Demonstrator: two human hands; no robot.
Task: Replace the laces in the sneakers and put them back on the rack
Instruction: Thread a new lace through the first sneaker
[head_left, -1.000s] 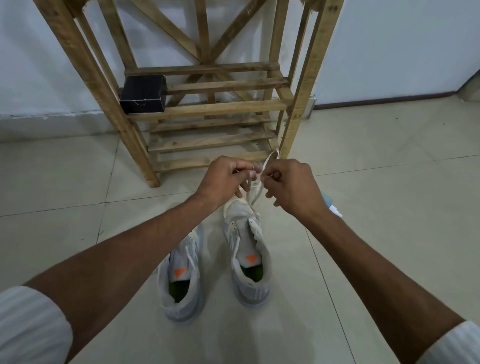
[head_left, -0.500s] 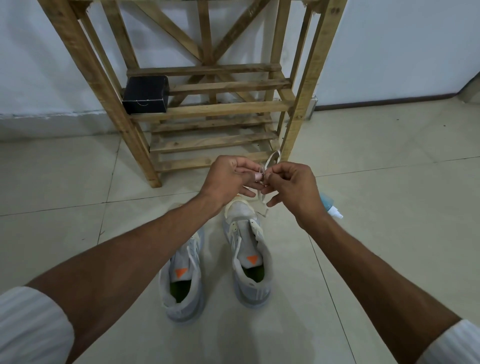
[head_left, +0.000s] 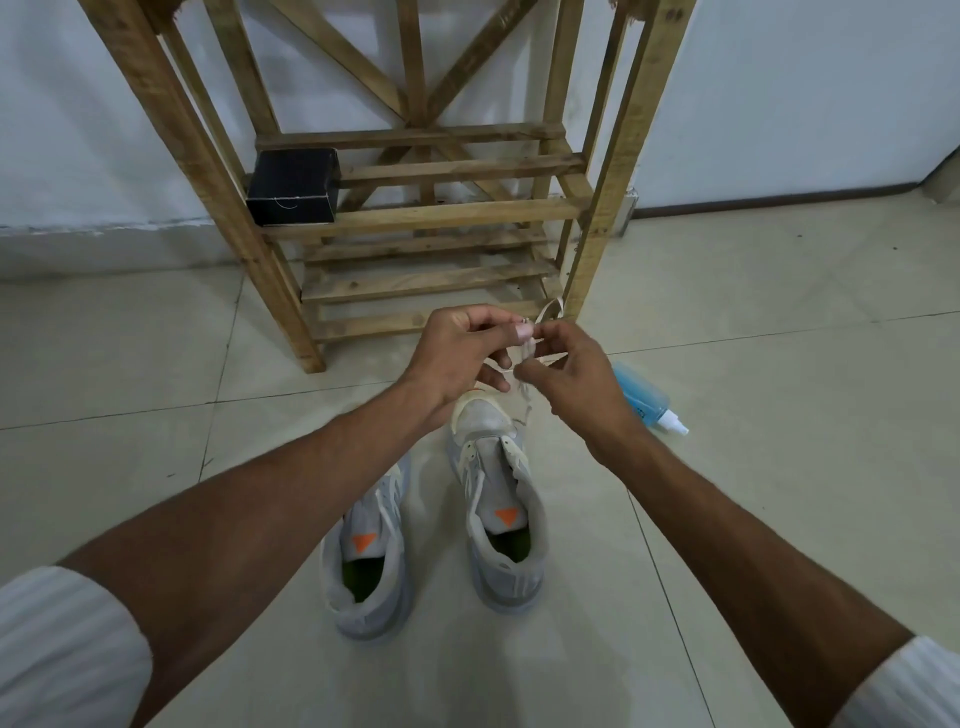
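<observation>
- Lace (head_left: 527, 351): a pale, flat length of it is held up in the air between both hands, above the toe of one sneaker and in front of the rack's lowest slats.
- Left hand (head_left: 457, 358) pinches the lace between thumb and forefinger at the top of the bunch, with the other fingers curled loosely beneath.
- Right hand (head_left: 576, 379) sits just beside the left, nearly touching it, its fingers curled in and closed on the same lace (motion blur hides exactly which fingertips have it).
- A small loop of lace stands up above the right hand's knuckles, and a strand hangs down from the hands toward the shoe below.
- Right-side sneaker (head_left: 501, 514) is grey-white with an orange triangle on the tongue and a green insole. It stands on the floor (head_left: 779, 364) under the hands, toe toward the rack, and the hanging strand reaches down to its toe area.
- Left-side sneaker (head_left: 371, 566) is the same kind and stands just beside it, set a little nearer the person, its front partly hidden by the left forearm.
- Both forearms are bare, with white sleeves (head_left: 62, 649) at the bottom corners.
- Rack (head_left: 415, 218) is wooden with slatted shelves and stands beyond the sneakers against the white wall (head_left: 779, 104).
- Black box (head_left: 293, 187) sits at the left end of a middle shelf.
- Spray bottle (head_left: 641, 400), blue with a white nozzle, lies on its side on the tiles to the right of the right hand.
</observation>
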